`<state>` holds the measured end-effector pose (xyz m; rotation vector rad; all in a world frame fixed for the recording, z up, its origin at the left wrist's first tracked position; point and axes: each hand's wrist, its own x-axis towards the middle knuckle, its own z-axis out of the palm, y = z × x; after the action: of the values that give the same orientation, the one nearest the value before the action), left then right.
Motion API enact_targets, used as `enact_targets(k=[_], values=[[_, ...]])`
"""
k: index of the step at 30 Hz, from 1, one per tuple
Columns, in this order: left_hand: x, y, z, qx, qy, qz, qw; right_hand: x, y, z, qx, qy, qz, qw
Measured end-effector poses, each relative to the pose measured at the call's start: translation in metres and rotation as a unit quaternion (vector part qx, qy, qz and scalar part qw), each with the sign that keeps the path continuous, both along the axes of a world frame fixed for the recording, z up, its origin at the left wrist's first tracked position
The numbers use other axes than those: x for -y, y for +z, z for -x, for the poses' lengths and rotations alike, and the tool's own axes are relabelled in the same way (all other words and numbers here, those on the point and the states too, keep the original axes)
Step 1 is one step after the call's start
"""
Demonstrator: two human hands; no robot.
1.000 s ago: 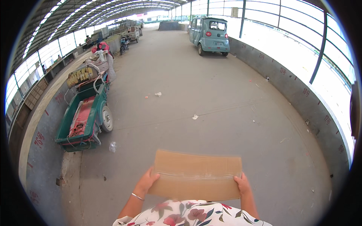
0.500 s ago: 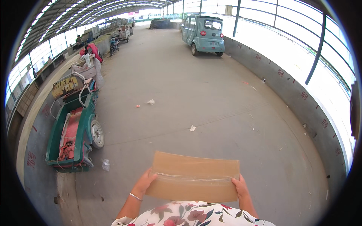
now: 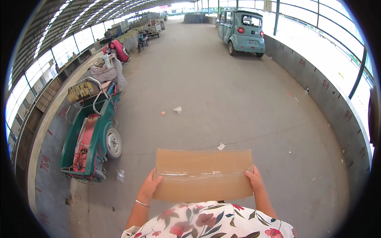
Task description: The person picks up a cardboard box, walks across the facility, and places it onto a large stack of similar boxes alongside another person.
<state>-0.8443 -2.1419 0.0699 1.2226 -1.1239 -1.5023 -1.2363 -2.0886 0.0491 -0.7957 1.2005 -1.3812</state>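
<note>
Between my two hands is a flat brown cardboard box (image 3: 204, 188), held out in front of my flowered top. A strip of clear, shiny tape runs across its middle from side to side. My left hand (image 3: 149, 185) grips the left edge, thumb on the face turned to me and fingers hidden behind. At the right edge my right hand (image 3: 256, 181) holds on the same way, its thumb over the taped line. A bracelet circles my left wrist.
A green three-wheeled cart (image 3: 93, 139) stands at left by a low wall. Sacks (image 3: 105, 70) and a pink-covered vehicle (image 3: 119, 50) lie beyond it. A pale blue three-wheeler (image 3: 246, 33) is parked far right along a concrete wall (image 3: 317, 75). Crumpled litter (image 3: 221, 146) dots the floor.
The box has risen slightly and sits more level, still in both hands. My view has turned left, so the cart and blue vehicle appear further right.
</note>
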Motion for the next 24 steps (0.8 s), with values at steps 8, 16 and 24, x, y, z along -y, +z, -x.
enact_targets(k=[8, 16, 24], values=[[0.047, -0.008, 0.035, -0.035, 0.008, -0.077, 0.996, 0.055, 0.000, 0.035, -0.025, -0.001, -0.083, 0.996], [0.158, -0.021, 0.066, -0.074, -0.059, -0.085, 0.992, 0.114, 0.001, 0.059, -0.024, -0.064, -0.073, 0.995], [0.284, -0.010, 0.095, -0.084, -0.113, -0.071, 0.988, 0.193, 0.038, 0.070, -0.059, -0.118, -0.041, 0.990]])
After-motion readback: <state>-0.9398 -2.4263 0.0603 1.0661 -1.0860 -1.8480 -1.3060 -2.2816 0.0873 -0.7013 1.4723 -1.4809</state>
